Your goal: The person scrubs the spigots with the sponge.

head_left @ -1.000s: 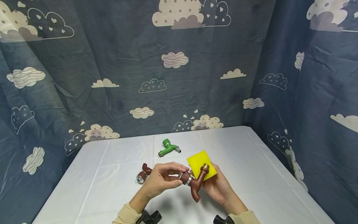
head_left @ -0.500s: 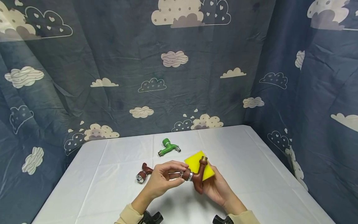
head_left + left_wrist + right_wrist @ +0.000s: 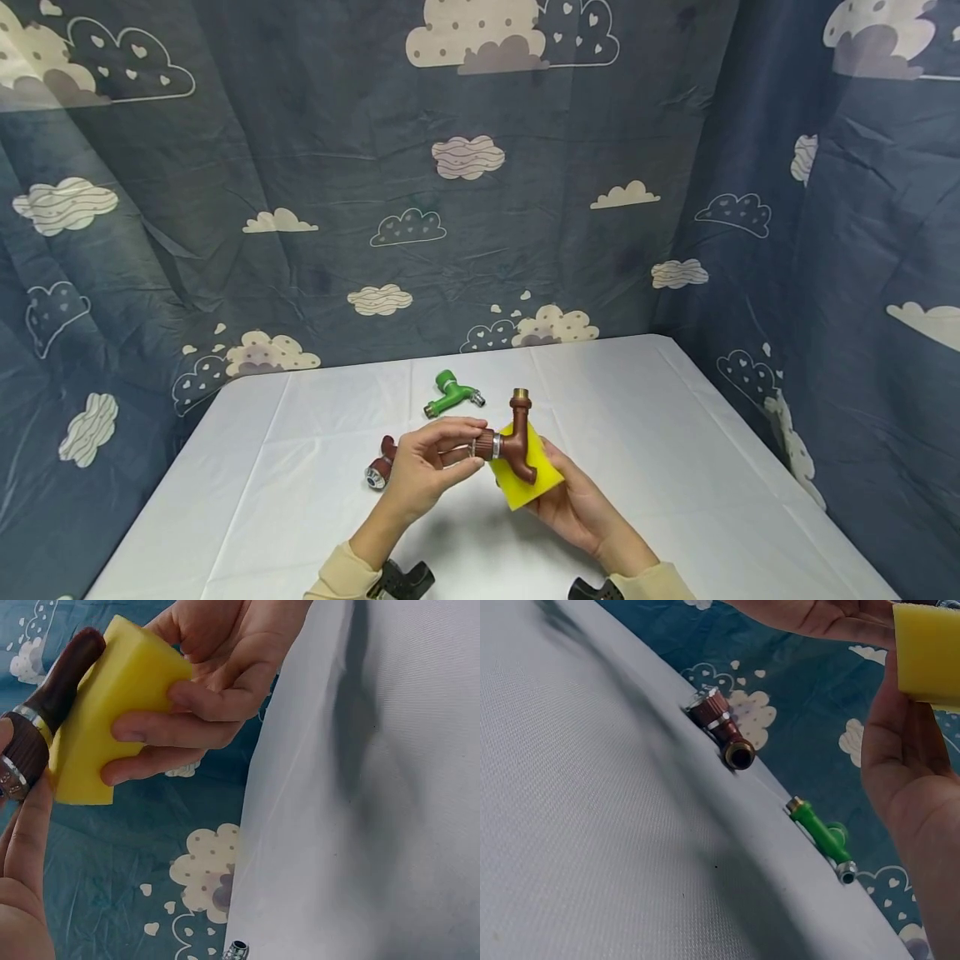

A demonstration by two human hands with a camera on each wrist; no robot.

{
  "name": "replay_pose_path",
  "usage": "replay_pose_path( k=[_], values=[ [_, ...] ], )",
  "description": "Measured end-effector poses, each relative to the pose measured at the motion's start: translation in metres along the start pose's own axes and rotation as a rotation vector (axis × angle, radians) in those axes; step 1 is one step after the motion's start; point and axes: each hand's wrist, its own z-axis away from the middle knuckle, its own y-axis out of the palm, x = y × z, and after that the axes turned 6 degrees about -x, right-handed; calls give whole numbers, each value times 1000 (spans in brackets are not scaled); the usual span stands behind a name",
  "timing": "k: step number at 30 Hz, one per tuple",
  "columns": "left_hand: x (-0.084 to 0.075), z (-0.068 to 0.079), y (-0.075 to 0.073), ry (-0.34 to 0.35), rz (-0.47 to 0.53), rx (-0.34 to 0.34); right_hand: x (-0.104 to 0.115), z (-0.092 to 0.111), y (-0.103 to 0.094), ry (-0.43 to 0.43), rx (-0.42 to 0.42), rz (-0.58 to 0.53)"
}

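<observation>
1. Two hands: the left hand [image 3: 427,471] pinches the knob of one brown tap [image 3: 517,442]; the right hand [image 3: 573,504] grips one yellow sponge [image 3: 516,494] with curled fingers.
2. The held tap is above the bench [image 3: 675,442], between the hands, threaded end up; the sponge is right behind it.
3. Three taps in all, two brown and one green.
4. The second brown tap [image 3: 379,473] lies on the bench beside the left hand.
5. The green tap [image 3: 451,397] lies farther back on the bench.
</observation>
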Motion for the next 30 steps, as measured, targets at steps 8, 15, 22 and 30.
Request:
replay_pose_path(
  k=[8, 15, 22, 30],
  values=[
    [-7, -2, 1, -65, -78, -160, -2, 0, -4, -26, 63, 24],
    [-5, -4, -1, -46, -83, -233, -1, -1, -3, -57, 19, 62],
    [-4, -5, -1, -51, -113, -259, 0, -2, -4, -85, -13, 92],
    [-6, -6, 0, -89, -116, -325, 0, -2, -4, -94, -27, 98]
  ],
)
